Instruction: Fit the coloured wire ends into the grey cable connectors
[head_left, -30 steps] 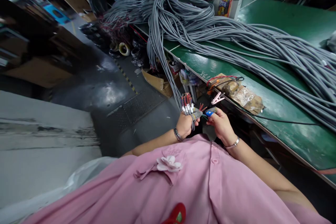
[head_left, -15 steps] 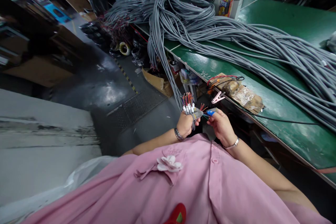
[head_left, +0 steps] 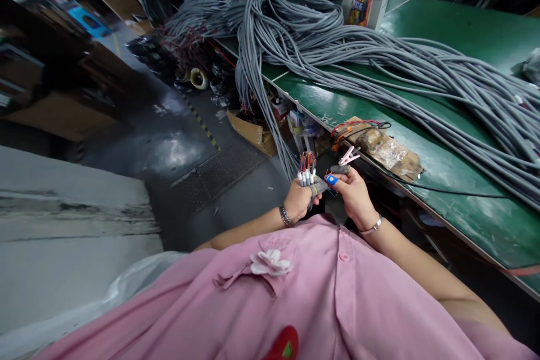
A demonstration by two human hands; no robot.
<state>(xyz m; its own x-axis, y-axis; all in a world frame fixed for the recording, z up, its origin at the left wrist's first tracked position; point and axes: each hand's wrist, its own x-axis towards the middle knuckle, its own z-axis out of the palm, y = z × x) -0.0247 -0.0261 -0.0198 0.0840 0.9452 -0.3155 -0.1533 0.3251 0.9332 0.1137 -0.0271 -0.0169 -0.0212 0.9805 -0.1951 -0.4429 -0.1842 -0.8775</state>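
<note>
My left hand (head_left: 298, 201) is closed around several grey cables (head_left: 307, 184), whose ends stand upright with white collars and fanned thin coloured wires (head_left: 307, 162). A grey-and-yellow finger cover (head_left: 319, 185) sits on the left thumb. Close beside it, my right hand (head_left: 353, 194) pinches the thin red and blue-green wires (head_left: 328, 174) that stick out past the left thumb tip. Blue wrapping (head_left: 331, 180) covers the right thumb, and a grey cover (head_left: 340, 169) is on a right finger. The wire ends between the two hands are partly hidden.
A large bundle of grey cables (head_left: 295, 28) drapes over the green table (head_left: 476, 225) and hangs off its edge. Near that edge lie a taped cardboard piece (head_left: 390, 152) and a pink clip (head_left: 349, 156). An open carton (head_left: 251, 132) stands on the floor below.
My right hand has moved slightly left and up, closer to the left thumb. The loose wires that were fanned out between the hands are now mostly covered by the right fingers.
</note>
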